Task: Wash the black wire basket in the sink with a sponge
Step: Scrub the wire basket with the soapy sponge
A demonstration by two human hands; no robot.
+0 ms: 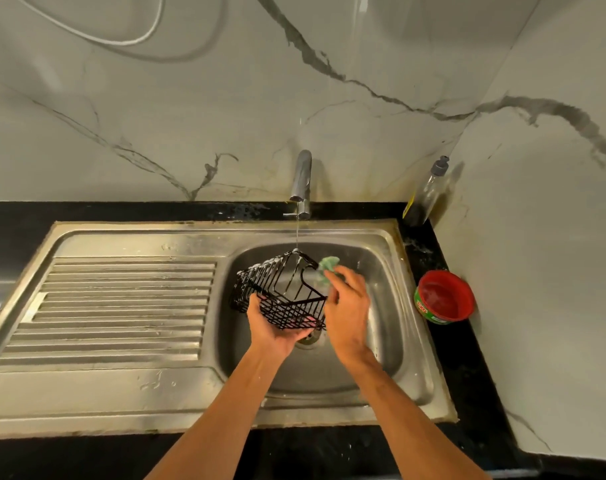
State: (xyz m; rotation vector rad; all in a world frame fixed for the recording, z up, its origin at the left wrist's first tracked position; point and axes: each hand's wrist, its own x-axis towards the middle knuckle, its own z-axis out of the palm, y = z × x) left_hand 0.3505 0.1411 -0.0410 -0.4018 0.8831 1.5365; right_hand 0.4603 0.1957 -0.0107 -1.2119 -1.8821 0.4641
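The left hand [277, 322] is gripping one tilted basket [280, 292] over the sink [391, 306] bowl, under one tap [302, 181]. The right hand [346, 303] is pinching one sponge [327, 266] against the basket's far corner

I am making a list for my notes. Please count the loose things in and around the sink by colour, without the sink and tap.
Black: 1, the wire basket held in the left hand
Green: 1, the sponge in the right hand
Red: 1, the tub on the counter
Clear: 1, the bottle in the corner
Total: 4
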